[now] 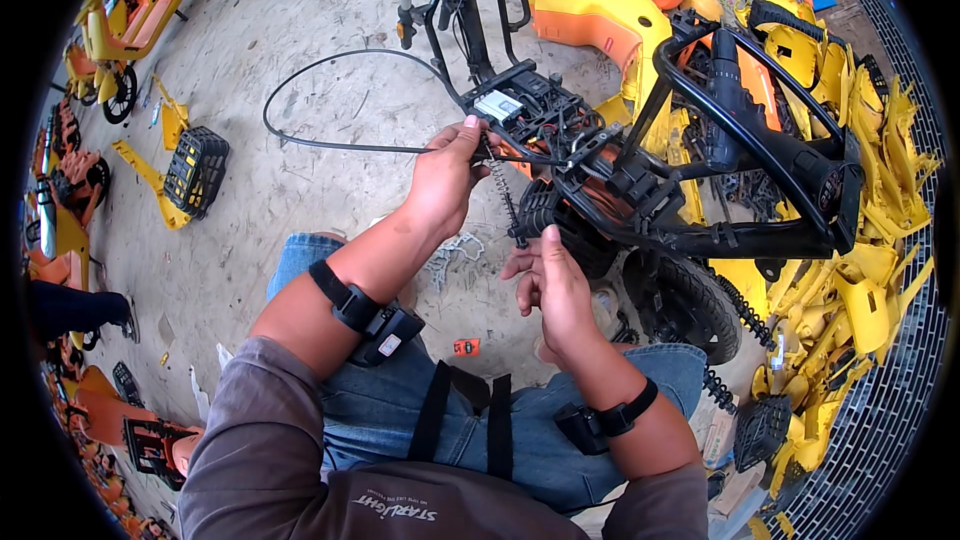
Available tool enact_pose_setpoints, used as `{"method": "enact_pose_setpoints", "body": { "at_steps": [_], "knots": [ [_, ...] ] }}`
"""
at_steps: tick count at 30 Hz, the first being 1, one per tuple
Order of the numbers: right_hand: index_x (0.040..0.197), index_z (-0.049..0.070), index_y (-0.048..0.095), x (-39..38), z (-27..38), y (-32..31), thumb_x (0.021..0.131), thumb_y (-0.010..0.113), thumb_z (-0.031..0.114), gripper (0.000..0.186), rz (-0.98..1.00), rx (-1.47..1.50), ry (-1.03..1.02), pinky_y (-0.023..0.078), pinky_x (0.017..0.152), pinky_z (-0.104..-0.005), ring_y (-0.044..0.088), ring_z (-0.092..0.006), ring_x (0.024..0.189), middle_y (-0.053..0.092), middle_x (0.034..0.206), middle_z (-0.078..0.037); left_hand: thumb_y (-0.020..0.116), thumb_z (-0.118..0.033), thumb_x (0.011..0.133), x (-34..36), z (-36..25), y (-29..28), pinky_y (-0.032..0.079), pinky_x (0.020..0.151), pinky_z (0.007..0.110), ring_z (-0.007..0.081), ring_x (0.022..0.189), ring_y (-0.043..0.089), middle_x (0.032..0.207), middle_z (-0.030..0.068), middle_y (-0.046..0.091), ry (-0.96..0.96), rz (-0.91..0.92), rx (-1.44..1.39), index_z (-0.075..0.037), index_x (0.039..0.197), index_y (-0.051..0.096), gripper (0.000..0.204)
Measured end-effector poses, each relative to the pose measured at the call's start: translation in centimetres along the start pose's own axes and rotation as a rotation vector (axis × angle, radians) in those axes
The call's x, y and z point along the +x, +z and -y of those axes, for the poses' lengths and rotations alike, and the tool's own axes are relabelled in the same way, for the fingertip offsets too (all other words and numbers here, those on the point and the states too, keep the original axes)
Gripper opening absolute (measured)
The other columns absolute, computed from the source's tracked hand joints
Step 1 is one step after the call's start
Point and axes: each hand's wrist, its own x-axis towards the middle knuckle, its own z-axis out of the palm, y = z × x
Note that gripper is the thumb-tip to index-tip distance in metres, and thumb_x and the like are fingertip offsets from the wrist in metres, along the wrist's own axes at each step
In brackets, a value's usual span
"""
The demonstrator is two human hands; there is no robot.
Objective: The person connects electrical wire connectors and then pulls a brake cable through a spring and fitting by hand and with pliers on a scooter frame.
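My left hand (450, 170) grips the upper end of a thin black rod with a coil spring (500, 180), beside the black scooter frame (845, 190). The rod hangs at a slant, its lower end close to my right hand (545, 290), whose fingers are apart and loosely bent with nothing visible in them. A long black cable (330, 143) loops leftward from the frame, passing by my left fingers. A silver box (498, 106) sits among wiring on the frame. Below the frame are a black wheel (680, 310) and loose black springs (745, 310).
Yellow body panels (865, 310) are piled at the right, with a large yellow-orange cover (575, 0) behind the frame. A black basket with yellow parts (200, 170) lies left on the concrete. Scooters (120, 20) stand along the left edge, near another person's leg (80, 308).
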Motion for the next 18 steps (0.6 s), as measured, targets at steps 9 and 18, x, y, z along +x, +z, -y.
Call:
{"method": "enact_pose_setpoints", "body": {
  "at_steps": [9, 18],
  "knots": [
    [0.113, 0.004, 0.049, 0.4, -0.9, -0.1, 0.097, 0.064, 0.024, 0.030, -0.028, -0.042, -0.046, 0.044, 0.052, -0.0221, 0.054, -0.0069, 0.065, 0.061, 0.092, -0.005, 0.053, -0.032, 0.103, 0.1, 0.0, 0.0, 0.042, 0.075, 0.025, 0.0106, 0.087, 0.058, 0.095, 0.0011, 0.065, 0.015, 0.009, 0.018, -0.007, 0.113, 0.058, 0.028],
    [0.112, 0.003, 0.052, 0.7, -1.5, -0.1, 0.100, 0.058, 0.026, 0.026, -0.076, -0.145, -0.194, 0.043, 0.053, -0.0222, 0.055, -0.0077, 0.064, 0.063, 0.093, -0.007, 0.054, -0.032, 0.102, -0.1, 0.0, 0.2, 0.042, 0.075, 0.025, 0.0107, 0.088, 0.059, 0.095, 0.0017, 0.065, 0.006, 0.006, 0.009, -0.007, 0.113, 0.058, 0.028]
  ]
}}
